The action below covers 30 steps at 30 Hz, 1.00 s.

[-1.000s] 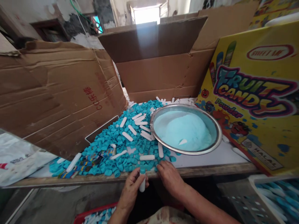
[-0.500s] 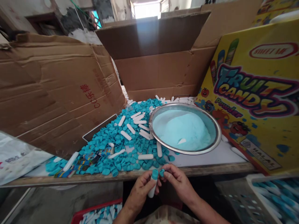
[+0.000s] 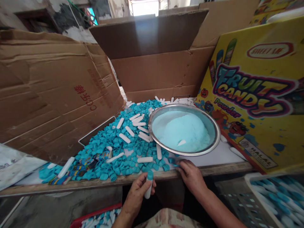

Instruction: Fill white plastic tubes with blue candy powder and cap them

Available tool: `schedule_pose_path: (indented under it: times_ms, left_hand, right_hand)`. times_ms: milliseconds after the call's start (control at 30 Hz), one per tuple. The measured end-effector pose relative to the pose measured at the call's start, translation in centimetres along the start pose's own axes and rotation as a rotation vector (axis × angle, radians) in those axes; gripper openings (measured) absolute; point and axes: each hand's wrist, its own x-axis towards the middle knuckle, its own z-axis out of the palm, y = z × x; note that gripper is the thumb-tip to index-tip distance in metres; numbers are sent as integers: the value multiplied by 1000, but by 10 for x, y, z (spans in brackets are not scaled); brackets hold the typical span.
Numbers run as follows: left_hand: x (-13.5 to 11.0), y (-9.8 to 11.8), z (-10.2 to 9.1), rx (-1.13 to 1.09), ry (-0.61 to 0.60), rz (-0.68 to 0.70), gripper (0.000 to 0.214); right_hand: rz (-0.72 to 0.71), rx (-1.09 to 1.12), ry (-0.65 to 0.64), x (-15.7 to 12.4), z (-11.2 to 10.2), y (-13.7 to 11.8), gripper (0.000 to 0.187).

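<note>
My left hand (image 3: 137, 191) is closed round a white plastic tube (image 3: 147, 190), held upright below the table edge with a teal cap (image 3: 149, 175) at its upper end. At the table's front edge, my right hand (image 3: 191, 175) has its fingers curled together. A teal cap (image 3: 176, 164) shows at those fingertips, partly hidden by them. Just left of that hand spreads a pile of loose teal caps (image 3: 133, 150), with several white tubes (image 3: 145, 160) lying on it. Behind the right hand stands a steel bowl (image 3: 217, 139) of pale blue powder (image 3: 190, 129), with a white scoop-like piece (image 3: 181, 142) in it.
Brown cardboard (image 3: 47, 88) walls the left and back. A yellow candy box (image 3: 251, 126) stands at right. Below are a pale crate (image 3: 249, 193) and a red crate (image 3: 95, 217) of capped tubes. A white bag (image 3: 14, 167) lies at far left.
My right hand has moved away from the tube, rightward and up to the table edge. The left hand keeps its hold on the tube. The view has shifted slightly.
</note>
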Motion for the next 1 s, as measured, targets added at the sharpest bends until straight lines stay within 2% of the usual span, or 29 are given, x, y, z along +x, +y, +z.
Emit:
schedule_pose_path:
  times_ms: [133, 200, 333, 433, 567, 800, 900, 1000]
  left_hand:
    - [0, -1, 0, 38, -14, 16, 28]
    - [0, -1, -1, 31, 7, 4, 29]
    - [-1, -1, 0, 47, -5, 2, 29]
    - [-1, -1, 2, 75, -23, 12, 27]
    - [-1, 0, 0, 69, 7, 0, 27]
    - [3, 1, 7, 66, 8, -36, 37]
    - [5, 1, 13, 64, -22, -54, 44]
    - [5, 0, 18, -7, -77, -39, 36]
  right_hand:
    - [-49, -278, -28, 3, 5, -8, 15]
    - [-80, -295, -63, 6, 9, -18, 15]
    - [-84, -359, -211, 16, 19, -38, 12]
    - [-71, -396, -213, 19, 29, -44, 8]
    - [-139, -309, -128, 15, 34, -42, 10]
    - [-91, 20, -256, 11, 2, -57, 10]
    - [-161, 58, -275, 9, -9, -64, 15]
    - [-206, 81, -268, 8, -12, -67, 14]
